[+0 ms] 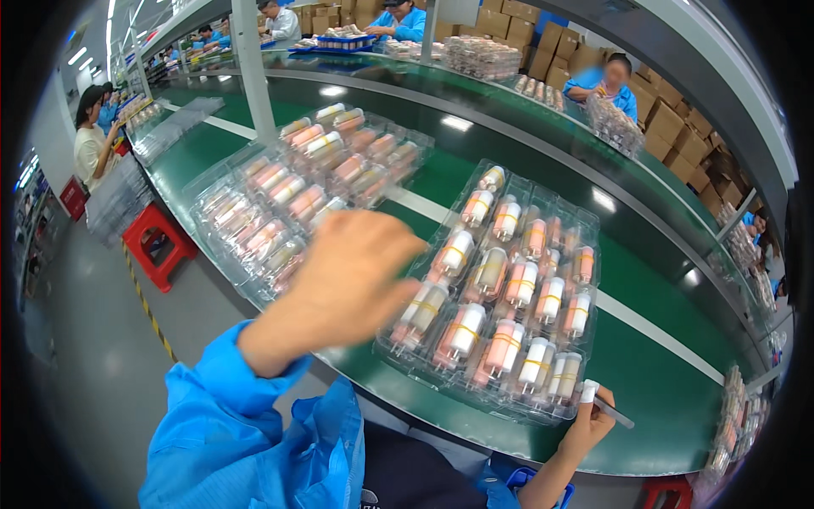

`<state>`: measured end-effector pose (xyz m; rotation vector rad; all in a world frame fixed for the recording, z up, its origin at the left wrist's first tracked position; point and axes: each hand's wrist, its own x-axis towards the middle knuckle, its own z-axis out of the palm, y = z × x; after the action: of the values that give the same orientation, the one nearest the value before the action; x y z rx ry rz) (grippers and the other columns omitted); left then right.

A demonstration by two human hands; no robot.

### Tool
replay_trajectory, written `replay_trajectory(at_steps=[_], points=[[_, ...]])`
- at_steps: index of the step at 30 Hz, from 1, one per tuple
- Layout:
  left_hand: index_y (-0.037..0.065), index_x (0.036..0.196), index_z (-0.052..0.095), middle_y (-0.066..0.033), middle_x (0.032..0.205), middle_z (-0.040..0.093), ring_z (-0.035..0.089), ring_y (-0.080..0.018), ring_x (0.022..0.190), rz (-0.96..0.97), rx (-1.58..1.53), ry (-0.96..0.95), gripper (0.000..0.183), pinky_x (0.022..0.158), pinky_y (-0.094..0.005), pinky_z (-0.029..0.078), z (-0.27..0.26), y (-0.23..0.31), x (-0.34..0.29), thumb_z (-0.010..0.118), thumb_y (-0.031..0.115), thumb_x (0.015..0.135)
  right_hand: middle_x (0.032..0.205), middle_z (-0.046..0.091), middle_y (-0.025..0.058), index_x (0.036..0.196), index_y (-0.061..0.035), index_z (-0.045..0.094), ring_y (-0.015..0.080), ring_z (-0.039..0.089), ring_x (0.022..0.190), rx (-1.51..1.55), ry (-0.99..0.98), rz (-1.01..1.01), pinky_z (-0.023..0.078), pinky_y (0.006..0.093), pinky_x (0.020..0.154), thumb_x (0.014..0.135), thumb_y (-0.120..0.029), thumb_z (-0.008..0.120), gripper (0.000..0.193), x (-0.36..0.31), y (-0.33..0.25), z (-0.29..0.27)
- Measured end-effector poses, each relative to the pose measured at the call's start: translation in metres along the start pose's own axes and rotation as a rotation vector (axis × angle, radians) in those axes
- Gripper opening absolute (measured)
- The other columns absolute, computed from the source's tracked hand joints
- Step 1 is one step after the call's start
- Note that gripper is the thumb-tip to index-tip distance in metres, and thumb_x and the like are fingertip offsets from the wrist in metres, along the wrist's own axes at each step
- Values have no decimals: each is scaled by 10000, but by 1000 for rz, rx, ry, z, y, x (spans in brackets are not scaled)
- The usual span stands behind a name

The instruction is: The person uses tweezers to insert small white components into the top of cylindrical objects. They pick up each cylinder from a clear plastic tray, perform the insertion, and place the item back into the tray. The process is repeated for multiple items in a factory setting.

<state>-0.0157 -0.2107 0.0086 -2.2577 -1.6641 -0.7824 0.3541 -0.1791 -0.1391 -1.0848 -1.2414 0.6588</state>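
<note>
My left hand (339, 284), smeared by motion, hangs over the green surface between two groups of clear plastic trays. Whether its fingers grip anything cannot be made out. To its right lies a clear tray stack (407, 360) filled with small white, pink and grey cylinders, such as the white cylinder (467, 329), bound in bundles by yellow bands. Metal prongs show on several of them. My right hand (585, 433) is closed at the tray's near right corner around a slim dark grey bar (614, 413). A small white piece (589, 391) covers one fingertip or is pinched there.
More filled trays (254, 225) lie to the left on the green conveyor belt (657, 399). A metal post (253, 76) rises at the far left. Beside the belt stands a red stool (158, 246). Co-workers sit across the line, with cardboard boxes (666, 123) behind them.
</note>
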Motion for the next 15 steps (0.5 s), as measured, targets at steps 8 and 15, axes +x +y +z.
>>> replay_trajectory(at_steps=[8,15], points=[[52,1062,594,-130,981,606,585,-345,932,-413,442,-175,296,767,-434,474,-68,-123,-25,619,227,825,739,521,-3,911,-18,555,54,467,621,0,54,15,363,195,554,907,-76,561,59,3,-1,3],[47,1084,595,-167,1071,581,561,-353,1011,-481,532,-249,336,844,-456,463,14,-230,54,594,260,823,778,556,30,981,-11,540,68,527,606,65,99,108,421,190,531,891,-49,570,102,4,-3,5]])
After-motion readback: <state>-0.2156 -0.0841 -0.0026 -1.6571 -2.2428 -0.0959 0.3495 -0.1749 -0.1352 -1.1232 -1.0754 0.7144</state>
